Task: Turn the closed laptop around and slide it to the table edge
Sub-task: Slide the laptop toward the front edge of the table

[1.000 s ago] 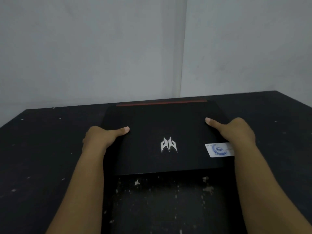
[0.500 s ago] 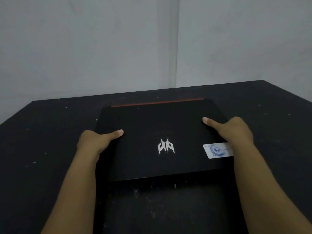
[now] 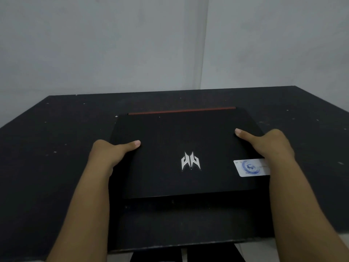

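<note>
Laptop [image 3: 181, 148] slid nearer — black lid, silver logo, red rear strip, both hands clasping its sides

laptop [image 3: 188, 152] closed (flat on table [image 3: 47, 148]) | left hand [image 3: 109, 154], right hand [image 3: 272, 144] gripping sides

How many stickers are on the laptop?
1. A white sticker sits on the laptop lid's near right corner, partly under the right hand. The hands might hide others.
</note>
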